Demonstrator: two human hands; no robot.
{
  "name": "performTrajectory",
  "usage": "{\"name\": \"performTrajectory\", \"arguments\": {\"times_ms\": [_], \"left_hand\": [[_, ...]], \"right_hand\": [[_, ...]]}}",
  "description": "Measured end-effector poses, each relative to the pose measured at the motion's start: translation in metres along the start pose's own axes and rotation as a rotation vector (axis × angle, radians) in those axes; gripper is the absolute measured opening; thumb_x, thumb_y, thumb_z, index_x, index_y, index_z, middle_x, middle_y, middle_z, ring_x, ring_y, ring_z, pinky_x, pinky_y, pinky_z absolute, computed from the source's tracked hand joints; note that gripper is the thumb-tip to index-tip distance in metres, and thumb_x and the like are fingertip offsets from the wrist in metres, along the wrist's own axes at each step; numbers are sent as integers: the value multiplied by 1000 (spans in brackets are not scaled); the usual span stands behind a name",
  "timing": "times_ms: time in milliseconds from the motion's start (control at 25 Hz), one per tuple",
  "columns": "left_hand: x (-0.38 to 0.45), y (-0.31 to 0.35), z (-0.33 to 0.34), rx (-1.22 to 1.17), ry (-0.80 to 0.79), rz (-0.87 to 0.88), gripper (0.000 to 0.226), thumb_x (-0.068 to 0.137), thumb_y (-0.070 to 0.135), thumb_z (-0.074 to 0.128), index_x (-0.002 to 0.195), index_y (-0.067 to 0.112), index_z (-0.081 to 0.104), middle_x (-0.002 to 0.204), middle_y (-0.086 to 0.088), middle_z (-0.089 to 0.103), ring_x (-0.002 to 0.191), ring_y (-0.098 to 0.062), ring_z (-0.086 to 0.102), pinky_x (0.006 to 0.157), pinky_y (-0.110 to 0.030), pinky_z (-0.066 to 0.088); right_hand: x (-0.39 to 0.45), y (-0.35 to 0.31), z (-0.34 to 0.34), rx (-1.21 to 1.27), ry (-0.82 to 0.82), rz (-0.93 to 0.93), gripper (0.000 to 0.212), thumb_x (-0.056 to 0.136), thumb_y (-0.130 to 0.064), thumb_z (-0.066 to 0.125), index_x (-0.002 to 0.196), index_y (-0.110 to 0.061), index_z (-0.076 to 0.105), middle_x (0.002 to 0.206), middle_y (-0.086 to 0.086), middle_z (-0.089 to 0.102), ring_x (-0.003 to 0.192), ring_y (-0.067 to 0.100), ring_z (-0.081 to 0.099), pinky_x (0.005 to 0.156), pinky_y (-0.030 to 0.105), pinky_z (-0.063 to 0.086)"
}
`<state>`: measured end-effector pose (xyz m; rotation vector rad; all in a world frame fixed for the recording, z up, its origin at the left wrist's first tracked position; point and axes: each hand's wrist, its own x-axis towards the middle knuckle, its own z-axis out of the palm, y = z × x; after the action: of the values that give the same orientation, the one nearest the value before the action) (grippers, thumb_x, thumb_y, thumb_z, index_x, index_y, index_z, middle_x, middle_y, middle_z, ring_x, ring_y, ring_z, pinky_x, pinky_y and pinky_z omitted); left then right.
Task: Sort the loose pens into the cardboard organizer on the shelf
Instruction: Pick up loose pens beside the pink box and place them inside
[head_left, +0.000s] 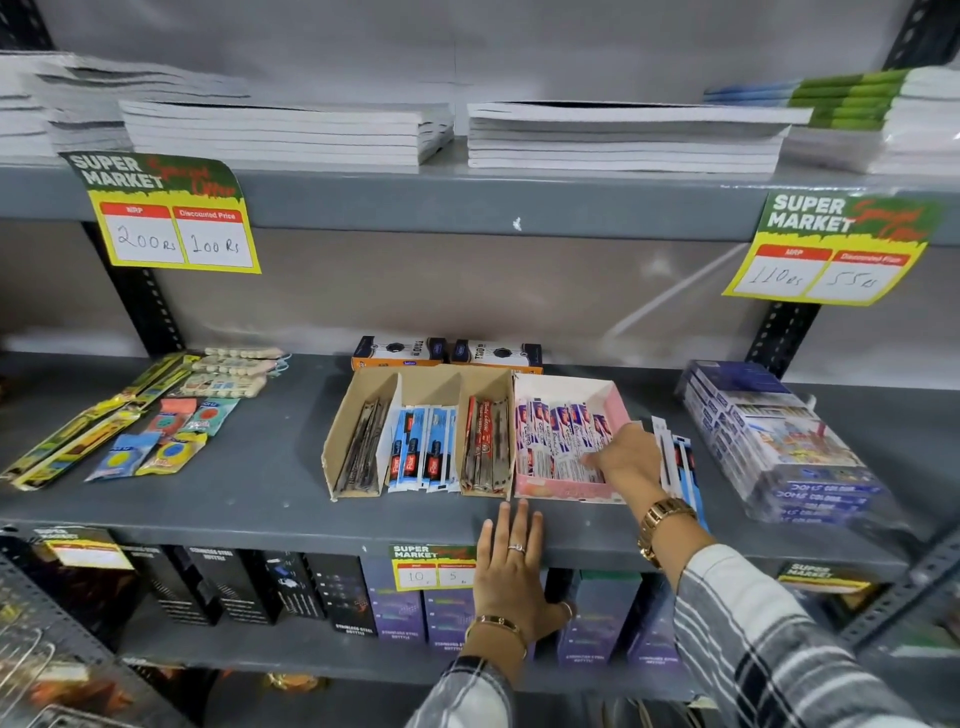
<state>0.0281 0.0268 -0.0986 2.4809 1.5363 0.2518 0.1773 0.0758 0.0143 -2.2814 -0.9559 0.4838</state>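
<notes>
A brown cardboard organizer (337, 441) with three slots stands on the middle shelf: dark pens on the left, blue packed pens (423, 449) in the middle, red pens (485, 441) on the right. A pink box (563, 491) of purple-white packed pens (550, 436) sits against its right side. My right hand (626, 460) reaches into the pink box, fingers down on the packs; whether it grips one I cannot tell. Loose blue pens (683, 465) lie just right of that hand. My left hand (511, 566) rests flat on the shelf's front edge, fingers apart.
Stacked colour-pencil packs (779, 441) stand at the right. Erasers and ruler packs (156, 431) lie at the left. Two small boxes (447, 353) sit behind the organizer. Notebook stacks (623, 135) fill the upper shelf; price tags hang from the shelf edges.
</notes>
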Motion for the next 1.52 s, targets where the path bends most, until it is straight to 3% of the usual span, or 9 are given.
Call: {"name": "performTrajectory", "arguments": {"times_ms": [320,440,520,840,960,1080,1240,1400,1520], "left_hand": [[-4,0,-4,120,-25,26,120,24,79,68,120,7,65,130,-14,61,125,-31,47,116,-37,-14],[-9,5,-22,205,26,54,122,62,77,60,146,9,3,151,-6,-6,143,-22,0,92,-31,-44],[-9,4,-18,228,4,96,110,78,70,50,133,13,-27,142,-1,-30,131,-17,-27,74,-29,-51],[-6,2,-15,193,42,90,110,80,68,50,137,11,-24,145,1,-27,134,-15,-23,111,-36,-22],[-7,2,-17,143,-61,83,123,40,77,69,136,3,47,143,-15,46,130,-32,46,112,-37,-5],[-1,0,-8,153,-30,63,116,19,75,72,113,6,69,117,-13,69,104,-32,68,105,-41,19],[-7,5,-17,147,-83,80,120,31,76,71,125,3,59,135,-12,55,118,-32,58,113,-39,11],[-10,3,-24,195,-70,85,100,86,56,52,149,8,-9,159,-8,-13,146,-30,-10,107,-37,-19],[-9,0,-27,162,-17,118,84,95,44,46,150,10,-7,160,-9,-10,147,-29,-8,111,-35,-15]], "right_hand": [[-3,20,-31,-128,242,-119,22,89,-2,51,101,10,65,108,28,67,103,39,64,75,34,50],[-3,45,-43,-229,248,-80,23,89,-2,50,103,7,67,108,27,69,103,39,66,84,40,54],[-5,60,-45,-251,213,-44,24,90,-3,51,105,7,66,110,26,69,104,38,66,84,39,55],[-7,71,-34,-252,92,-6,30,90,-15,59,111,6,63,116,25,66,107,37,65,87,38,54],[-6,65,-33,-291,76,-5,30,90,-15,57,113,4,61,118,22,65,109,36,64,87,37,54],[-5,61,-33,-311,78,-3,30,92,-15,55,114,4,60,119,22,65,110,36,63,88,37,54],[-7,60,-37,-251,146,22,29,89,-11,58,110,9,61,116,26,65,108,39,64,88,40,54],[-10,58,-39,-106,265,-9,26,89,-8,55,98,13,66,103,31,69,97,42,67,81,42,55],[-9,51,-39,39,328,-65,24,89,-6,52,95,8,69,97,30,71,90,41,68,77,41,55]]}}
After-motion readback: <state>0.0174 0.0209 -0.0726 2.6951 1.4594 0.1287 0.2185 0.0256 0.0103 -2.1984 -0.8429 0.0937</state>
